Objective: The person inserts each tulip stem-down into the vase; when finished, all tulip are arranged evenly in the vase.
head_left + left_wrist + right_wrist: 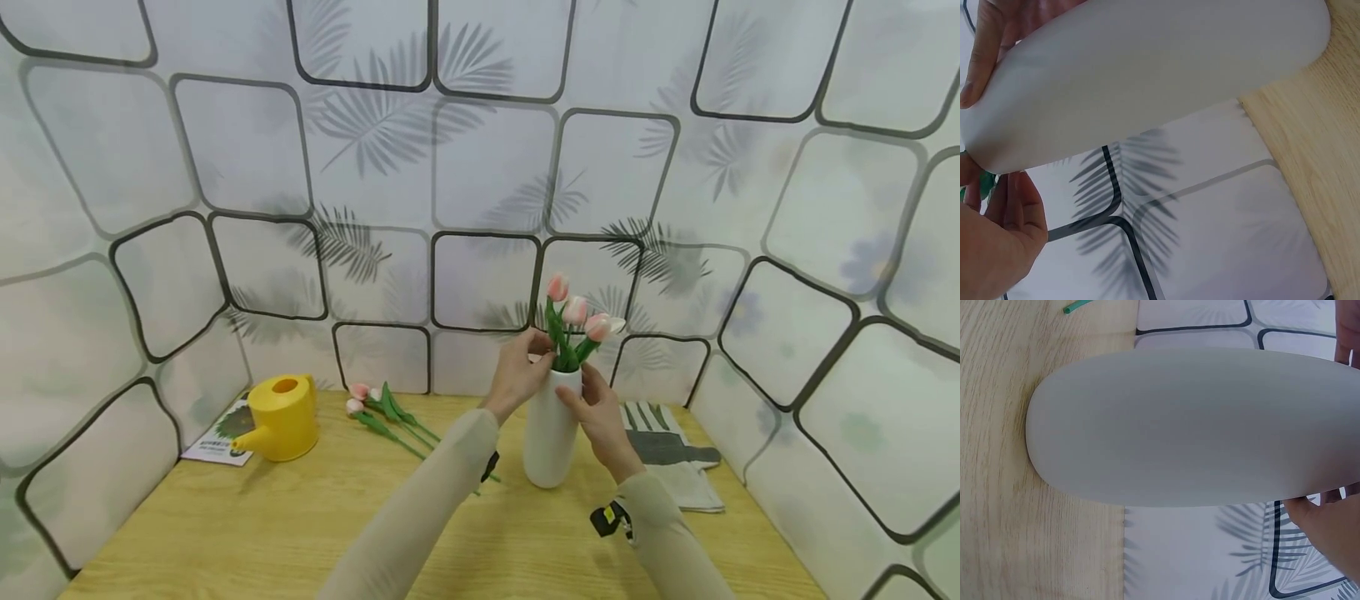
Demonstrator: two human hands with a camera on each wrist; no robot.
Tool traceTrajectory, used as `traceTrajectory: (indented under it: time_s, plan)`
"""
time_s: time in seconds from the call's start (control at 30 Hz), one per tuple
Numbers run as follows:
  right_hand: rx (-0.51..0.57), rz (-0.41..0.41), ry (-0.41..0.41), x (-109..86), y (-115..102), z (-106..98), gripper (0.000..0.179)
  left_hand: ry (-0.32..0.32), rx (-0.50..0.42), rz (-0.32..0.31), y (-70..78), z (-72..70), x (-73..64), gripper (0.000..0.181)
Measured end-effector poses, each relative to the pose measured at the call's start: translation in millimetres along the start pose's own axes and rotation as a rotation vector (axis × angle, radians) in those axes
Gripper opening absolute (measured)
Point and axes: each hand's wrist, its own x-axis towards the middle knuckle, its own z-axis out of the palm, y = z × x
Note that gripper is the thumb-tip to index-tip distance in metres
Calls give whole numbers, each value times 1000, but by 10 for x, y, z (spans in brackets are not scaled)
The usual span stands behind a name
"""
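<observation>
A tall white vase [549, 442] stands upright on the table and holds several pink tulips [576, 311] with green leaves. My left hand [517, 371] is at the left of the vase mouth, its thumb and fingers pinching the tulips low on their greenery. In the left wrist view, a bit of green leaf [987, 184] shows by those fingers. From the right, my right hand [603, 421] grips the upper vase, thumb in front and fingers around the far side. The right wrist view is mostly filled by the vase [1179, 428], with that hand at its upper end.
More pink tulips [386, 414] lie on the wooden table [300, 533], their stems passing behind my left sleeve. At the left, a yellow watering can [285, 421] stands beside a printed packet [219, 442]. Grey and white gloves [663, 450] lie right of the vase. Patterned walls surround the table.
</observation>
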Motion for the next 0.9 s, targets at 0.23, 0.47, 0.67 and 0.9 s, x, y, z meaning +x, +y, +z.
traceTrajectory:
  time_s: [0.23, 0.47, 0.67, 0.9]
  plan:
    - [2, -4, 2, -5, -15, 9, 71, 68, -12, -21, -12, 37, 43, 13]
    - [0, -16, -1, 3, -7, 7, 69, 55, -18, -19, -1, 67, 53, 16]
    - [-12, -15, 14, 26, 36, -12, 69, 48, 13, -48, 14, 70, 79, 12]
    - [-24, -16, 11, 27, 48, -14, 72, 22, 7, -80, 18, 37, 98, 10]
